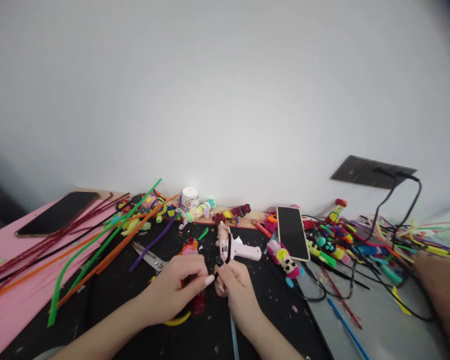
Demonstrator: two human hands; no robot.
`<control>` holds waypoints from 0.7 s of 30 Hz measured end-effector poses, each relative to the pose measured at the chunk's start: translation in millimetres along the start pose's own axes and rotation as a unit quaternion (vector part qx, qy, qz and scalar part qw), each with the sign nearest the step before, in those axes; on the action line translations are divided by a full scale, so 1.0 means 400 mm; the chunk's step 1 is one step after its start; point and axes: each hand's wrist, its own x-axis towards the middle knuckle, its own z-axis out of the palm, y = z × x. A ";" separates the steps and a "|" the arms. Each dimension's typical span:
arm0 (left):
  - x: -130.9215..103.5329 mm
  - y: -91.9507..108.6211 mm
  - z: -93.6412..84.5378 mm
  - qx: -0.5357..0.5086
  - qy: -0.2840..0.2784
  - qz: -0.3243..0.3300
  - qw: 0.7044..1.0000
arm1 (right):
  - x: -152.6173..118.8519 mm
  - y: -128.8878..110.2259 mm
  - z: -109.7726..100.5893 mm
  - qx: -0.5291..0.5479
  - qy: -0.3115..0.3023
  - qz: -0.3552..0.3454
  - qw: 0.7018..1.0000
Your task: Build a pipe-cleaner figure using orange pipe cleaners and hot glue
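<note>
My left hand (183,287) is closed in a pinch just left of the middle of the black mat (277,320); what its fingers hold is too small to make out. Beside it, my right hand (235,286) pinches a black pipe cleaner (229,246) that stands up from its fingers. Right behind that hand lies a white glue gun (243,250). An orange and red fuzzy piece (189,246) shows behind my left hand. Below the hands are a yellow piece (178,320) and a light blue stick (234,335).
Scissors (150,257), long green pipe cleaners (63,270) and a dark phone (58,214) lie left. A second phone (292,232), a pipe-cleaner figure (285,260), cables and craft pieces lie right. Another person's arm (440,285) reaches in at the right edge.
</note>
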 end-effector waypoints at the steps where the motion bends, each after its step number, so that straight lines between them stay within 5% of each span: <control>1: 0.001 0.007 -0.003 -0.009 -0.028 0.003 1.000 | -0.002 -0.001 -0.002 0.005 -0.016 0.006 1.000; 5: 0.000 0.016 -0.005 -0.041 -0.084 0.001 0.996 | -0.006 -0.002 -0.006 0.018 -0.065 0.026 0.997; 12: -0.002 -0.014 0.001 -0.032 0.056 -0.021 0.998 | 0.010 0.001 -0.005 0.083 0.066 0.035 0.994; 21: -0.005 -0.009 0.004 0.013 0.071 0.031 0.997 | 0.004 0.009 -0.003 0.046 0.028 0.067 0.996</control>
